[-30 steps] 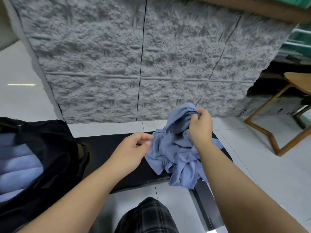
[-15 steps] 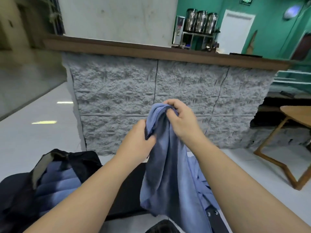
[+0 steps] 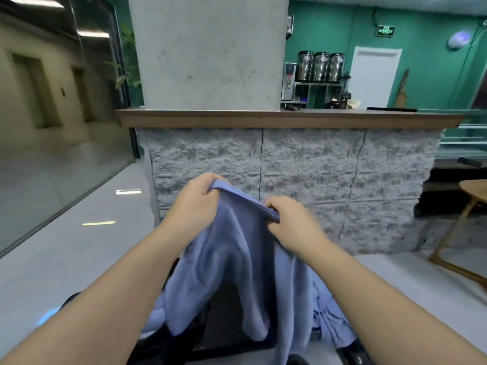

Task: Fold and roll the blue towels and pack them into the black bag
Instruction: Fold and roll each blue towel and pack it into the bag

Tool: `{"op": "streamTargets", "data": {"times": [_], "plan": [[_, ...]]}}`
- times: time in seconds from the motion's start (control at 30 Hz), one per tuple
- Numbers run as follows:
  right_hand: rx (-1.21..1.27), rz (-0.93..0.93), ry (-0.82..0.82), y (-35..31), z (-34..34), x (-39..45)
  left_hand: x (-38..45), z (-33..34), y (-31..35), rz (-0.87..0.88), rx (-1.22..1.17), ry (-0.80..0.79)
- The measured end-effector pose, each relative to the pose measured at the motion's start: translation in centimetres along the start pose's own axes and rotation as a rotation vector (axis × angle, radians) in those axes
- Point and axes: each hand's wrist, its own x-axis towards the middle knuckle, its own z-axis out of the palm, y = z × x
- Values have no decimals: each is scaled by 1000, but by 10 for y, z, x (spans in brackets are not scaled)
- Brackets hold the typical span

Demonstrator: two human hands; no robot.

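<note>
A blue towel (image 3: 237, 272) hangs in the air in front of me, held by its top edge. My left hand (image 3: 196, 206) grips the upper left corner and my right hand (image 3: 292, 222) pinches the edge further right. The cloth droops down over a low black table (image 3: 232, 322). More crumpled blue towel (image 3: 332, 320) lies on the table at the lower right. A sliver of the black bag (image 3: 68, 299) with something blue in it shows at the lower left, mostly hidden behind my left forearm.
A grey stone-faced counter (image 3: 303, 164) with a wooden top stands close ahead, with a concrete pillar (image 3: 208, 51) on it. A wooden table (image 3: 471, 204) is at the right edge. White tiled floor (image 3: 79, 243) spreads to the left beside a glass wall.
The towel has been lifted off the pile. My hands, close together half a second ago, have moved apart along its top edge, spreading it. The view has tilted upward, so the bag has nearly left view.
</note>
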Motion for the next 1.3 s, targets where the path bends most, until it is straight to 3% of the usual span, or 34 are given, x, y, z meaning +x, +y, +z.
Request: {"op": "streamTargets", "data": {"times": [0.2,0.43,0.53,0.6,0.8,0.87,1.03,1.3], "plan": [[102,255,35,17,-3,-8,-9,-29,3,-115,-159,102],[172,479,-20,41,-7,-25,-11,-65,1,-365,-570,393],[196,549,-32,46,-5,-35,-9,-79,-14,-437,-487,438],[249,530,-33,40,-3,-39,-14,-73,-18,-380,-366,356],[299,279,-104,-19,-11,-32,-51,-9,-11,-71,-64,-185],[331,190,-114,-39,-13,-31,-59,12,-10,-21,36,-291],[443,93,-110,-49,-13,-33,-57,26,-15,13,132,-256],[650,54,-176,-37,7,-47,-58,17,-13,20,54,-186]]}}
